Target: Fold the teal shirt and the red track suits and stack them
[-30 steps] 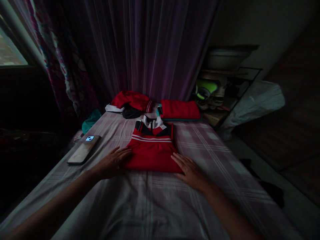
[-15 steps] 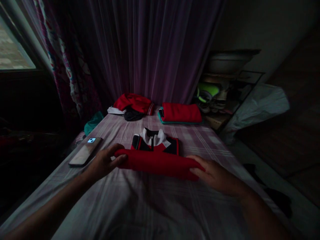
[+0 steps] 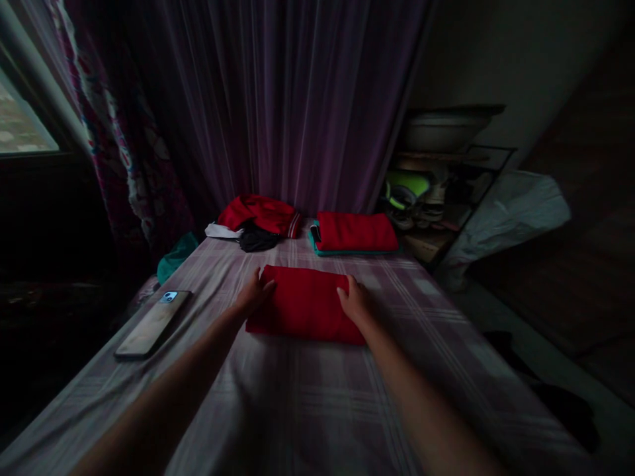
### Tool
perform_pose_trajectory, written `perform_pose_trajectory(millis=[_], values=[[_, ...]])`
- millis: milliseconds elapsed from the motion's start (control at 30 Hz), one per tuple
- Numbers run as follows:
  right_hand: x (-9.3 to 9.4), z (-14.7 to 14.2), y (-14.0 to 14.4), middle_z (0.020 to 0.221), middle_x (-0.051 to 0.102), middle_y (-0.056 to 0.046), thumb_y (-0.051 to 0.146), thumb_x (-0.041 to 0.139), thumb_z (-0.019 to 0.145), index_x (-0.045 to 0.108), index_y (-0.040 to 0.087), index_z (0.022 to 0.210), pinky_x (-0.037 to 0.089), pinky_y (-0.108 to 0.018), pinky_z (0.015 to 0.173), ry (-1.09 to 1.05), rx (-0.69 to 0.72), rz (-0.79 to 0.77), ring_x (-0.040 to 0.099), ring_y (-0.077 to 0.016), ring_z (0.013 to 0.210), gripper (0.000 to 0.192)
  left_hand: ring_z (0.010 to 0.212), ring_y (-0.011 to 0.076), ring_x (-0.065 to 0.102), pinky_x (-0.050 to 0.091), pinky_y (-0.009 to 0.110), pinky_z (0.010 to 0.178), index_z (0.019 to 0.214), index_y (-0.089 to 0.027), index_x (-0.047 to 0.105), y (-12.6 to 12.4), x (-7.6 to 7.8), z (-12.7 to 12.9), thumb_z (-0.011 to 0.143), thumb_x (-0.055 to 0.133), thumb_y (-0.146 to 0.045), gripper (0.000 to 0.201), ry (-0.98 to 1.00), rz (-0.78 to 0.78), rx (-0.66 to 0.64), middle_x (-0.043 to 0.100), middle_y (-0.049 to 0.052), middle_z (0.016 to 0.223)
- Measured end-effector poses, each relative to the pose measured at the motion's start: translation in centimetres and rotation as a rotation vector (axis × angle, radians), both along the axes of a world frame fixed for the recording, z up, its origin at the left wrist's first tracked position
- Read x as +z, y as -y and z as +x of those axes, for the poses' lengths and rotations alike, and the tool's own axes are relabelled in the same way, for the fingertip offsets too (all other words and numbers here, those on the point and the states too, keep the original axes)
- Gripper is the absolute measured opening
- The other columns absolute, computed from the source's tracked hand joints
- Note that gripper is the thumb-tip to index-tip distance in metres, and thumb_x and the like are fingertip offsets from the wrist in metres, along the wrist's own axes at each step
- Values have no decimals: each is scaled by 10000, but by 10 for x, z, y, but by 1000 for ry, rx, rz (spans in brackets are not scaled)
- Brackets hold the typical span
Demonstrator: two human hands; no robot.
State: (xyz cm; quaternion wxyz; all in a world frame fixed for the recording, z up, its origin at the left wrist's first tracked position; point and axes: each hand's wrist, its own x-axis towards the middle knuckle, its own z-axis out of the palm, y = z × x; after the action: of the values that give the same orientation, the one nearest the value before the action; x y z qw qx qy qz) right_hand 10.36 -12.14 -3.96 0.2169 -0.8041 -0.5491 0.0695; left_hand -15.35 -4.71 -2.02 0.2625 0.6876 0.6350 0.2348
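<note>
A red zip-collared jacket (image 3: 307, 307), folded into a flat rectangle, lies on the bed in front of me. Only its plain red side faces up; the black and white collar is hidden. My left hand (image 3: 256, 291) grips its upper left corner, thumb on top and fingers around the edge. At the upper right corner, my right hand (image 3: 354, 297) holds it the same way, with its fingers partly out of sight behind the edge.
A phone (image 3: 153, 324) lies on the plaid bed sheet (image 3: 317, 410) at left. Farther back are a folded red and teal stack (image 3: 354, 231) and a loose red garment (image 3: 260, 215) with white and black cloth. A shoe rack (image 3: 436, 198) stands beyond the bed's right edge.
Both hands have moved forward and closer together, bringing the red folded part over the collar, which is now covered. The camera view has shifted slightly.
</note>
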Motion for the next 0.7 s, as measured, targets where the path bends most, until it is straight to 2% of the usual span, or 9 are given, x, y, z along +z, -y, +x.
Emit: perform_pose_trajectory(millis=[67,133,200,267,333,400,467,567,700], values=[[-11,-2,7,1201,663,-194,334,400,993,490,130,1411,480,-371,905,56,18,46,637,-269,1102,474,1250,306,599,471,397,1003,1506,-137,328,6,-15,0,922,536,-452,695,-100,63,6,593,207,1388],[-10,-1,11,1274,619,-217,334,406,993,528,134,1386,474,-391,922,101,35,66,617,-283,1134,458,1287,318,568,455,414,1028,1520,-118,305,10,-18,-3,943,491,-456,693,-183,66,-12,548,225,1431],[1,-2,12,1395,534,-238,338,434,980,559,143,1365,460,-433,948,149,35,93,574,-314,1206,450,1281,343,567,461,439,1021,1538,-92,273,11,-9,-4,943,484,-462,732,-289,69,-14,505,256,1457],[15,-7,10,1493,447,-229,356,438,977,560,158,1375,427,-480,993,193,56,164,504,-336,1293,461,1308,367,536,458,472,1022,1545,-96,280,12,6,1,942,484,-431,719,-410,158,-21,417,273,1520],[25,-18,6,1543,406,-198,371,412,990,535,184,1410,370,-517,1055,218,104,235,427,-331,1369,476,1395,364,440,401,504,1087,1515,-147,378,15,19,13,953,467,-383,615,-502,312,-74,343,225,1584],[25,-32,2,1579,377,-157,386,387,1002,502,227,1446,293,-554,1113,225,191,231,350,-314,1430,486,1474,331,320,284,534,1173,1463,-217,478,19,22,30,977,424,-365,511,-544,436,-177,347,140,1605],[17,-45,1,1591,372,-125,408,367,1010,477,262,1469,215,-594,1146,216,284,124,306,-303,1460,494,1498,309,273,184,560,1212,1433,-265,523,22,14,47,994,389,-377,473,-550,453,-264,397,87,1587],[0,-55,1,1587,386,-106,450,342,1014,459,271,1483,135,-617,1167,190,358,-34,288,-291,1474,515,1479,320,313,208,601,1191,1429,-295,529,23,-8,59,995,380,-419,475,-539,302,-300,438,71,1563],[-9,-54,1,1600,363,-99,482,328,1012,442,273,1494,114,-611,1174,184,379,-51,273,-284,1483,537,1473,329,321,241,615,1170,1450,-287,505,21,-28,56,992,376,-462,507,-516,241,-269,427,80,1569]])
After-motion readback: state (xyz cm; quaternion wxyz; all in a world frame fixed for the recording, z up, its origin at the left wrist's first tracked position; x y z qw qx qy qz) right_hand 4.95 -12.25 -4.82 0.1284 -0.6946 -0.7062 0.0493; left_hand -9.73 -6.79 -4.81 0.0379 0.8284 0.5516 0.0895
